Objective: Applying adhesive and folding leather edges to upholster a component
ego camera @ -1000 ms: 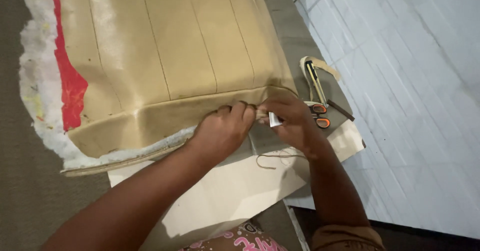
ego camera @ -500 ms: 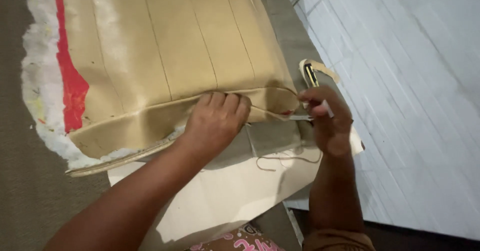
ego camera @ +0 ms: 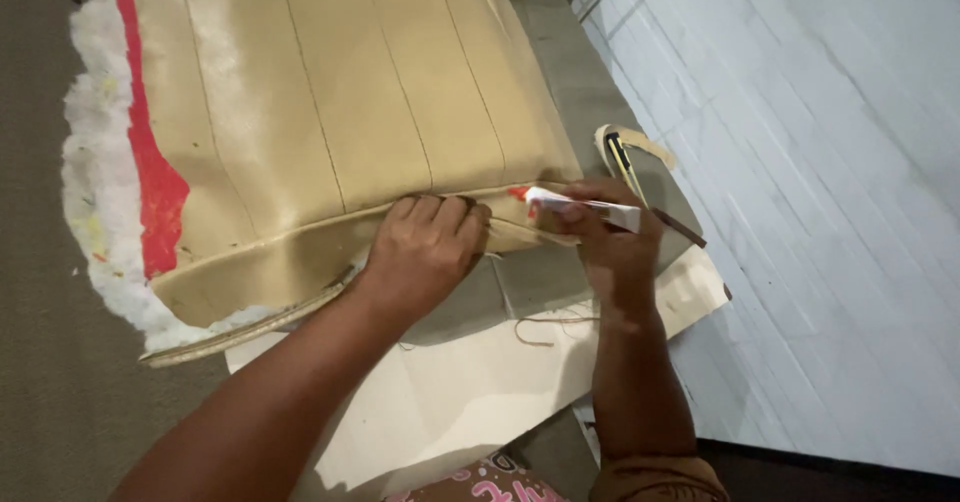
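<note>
A tan stitched seat cover (ego camera: 330, 112) with white foam and a red strip on its left edge lies on the grey floor. My left hand (ego camera: 425, 247) presses down on the cover's folded near edge, fingers curled over the seam. My right hand (ego camera: 605, 237) grips a small white glue tube (ego camera: 580, 207) with a red tip, nozzle pointing left at the seam just right of my left hand. A loose thread (ego camera: 545, 322) trails below the seam.
A pale cardboard sheet (ego camera: 480, 402) lies under the cover's near edge. A tan sandal-like strap piece (ego camera: 630, 152) sits behind my right hand. White tiled flooring (ego camera: 820, 212) fills the right side; grey carpet (ego camera: 40, 362) is on the left.
My right hand has shifted from beside the seam to holding the glue tube level with its tip at the seam. My left hand slid a little right along the folded edge.
</note>
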